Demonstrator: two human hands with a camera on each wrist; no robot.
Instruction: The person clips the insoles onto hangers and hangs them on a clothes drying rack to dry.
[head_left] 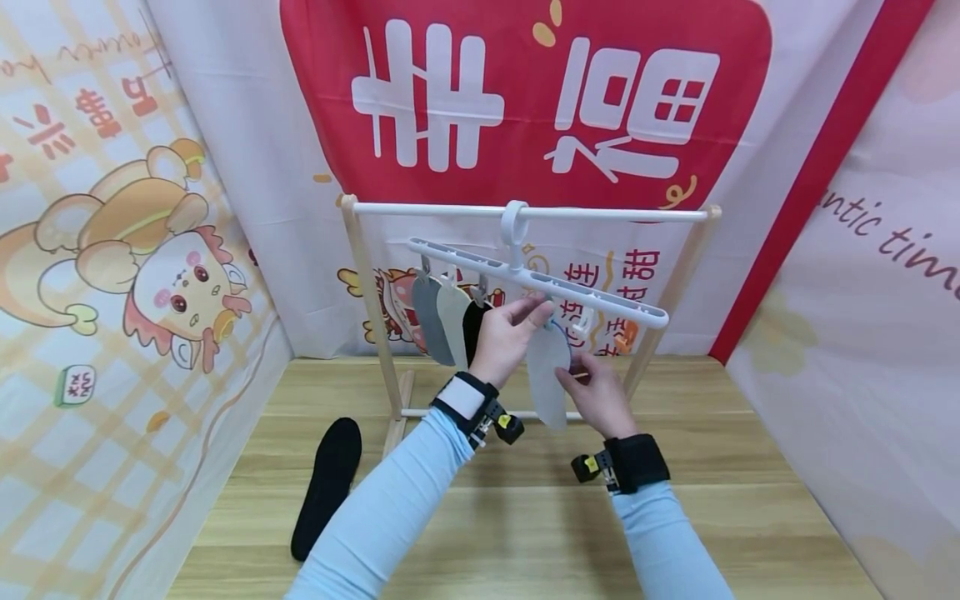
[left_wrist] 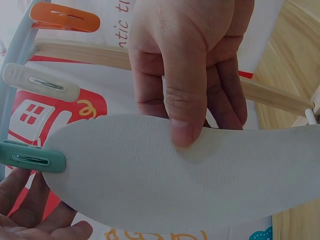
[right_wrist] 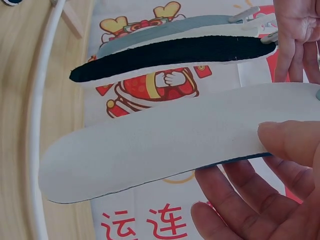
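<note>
A pale white insole (head_left: 547, 375) with a blue underside hangs from a teal clip (left_wrist: 35, 156) on the light grey clip hanger (head_left: 555, 287). My right hand (head_left: 600, 392) pinches this insole's edge, thumb on the white face and fingers behind, as the right wrist view shows. Beside the teal clip is my left hand (head_left: 504, 340), its fingers spread loosely around the clip's end; in the left wrist view only fingertips show. Further left on the hanger, a grey insole (head_left: 431, 321), a cream insole (head_left: 452, 321) and a black insole (head_left: 473, 327) hang from clips.
The hanger hooks over the white top rail (head_left: 622, 215) of a wooden-legged rack. Another black insole (head_left: 327, 487) lies on the wooden table (head_left: 525, 542) at left. A white clip (left_wrist: 40, 82) and an orange clip (left_wrist: 65, 17) hang farther right. Printed cloths surround the table.
</note>
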